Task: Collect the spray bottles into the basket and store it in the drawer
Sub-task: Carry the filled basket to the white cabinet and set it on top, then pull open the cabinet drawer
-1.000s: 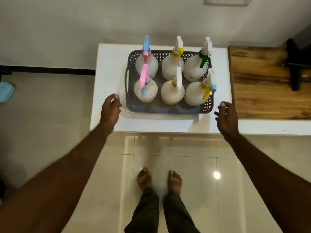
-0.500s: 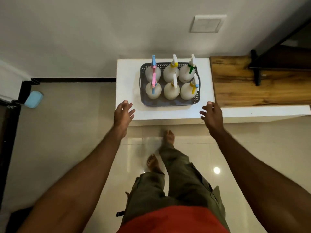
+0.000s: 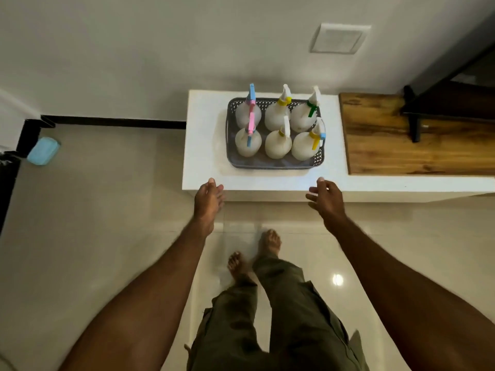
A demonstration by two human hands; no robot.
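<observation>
A grey perforated basket stands on a white counter. Inside it stand several white spray bottles in two rows, with pink, blue, yellow and green triggers. My left hand hovers at the counter's front edge, left of the basket, fingers straight and holding nothing. My right hand hovers at the front edge on the right, fingers loosely spread and holding nothing. Both hands are apart from the basket. No drawer is visible.
A wooden top joins the counter on the right, with a dark stand on it. A light blue object lies on the tiled floor at the left, near a dark frame. My bare feet stand before the counter.
The view has pulled back from the counter and my feet have shifted. Both hands have drawn away from the basket's sides to the counter's front edge, holding nothing.
</observation>
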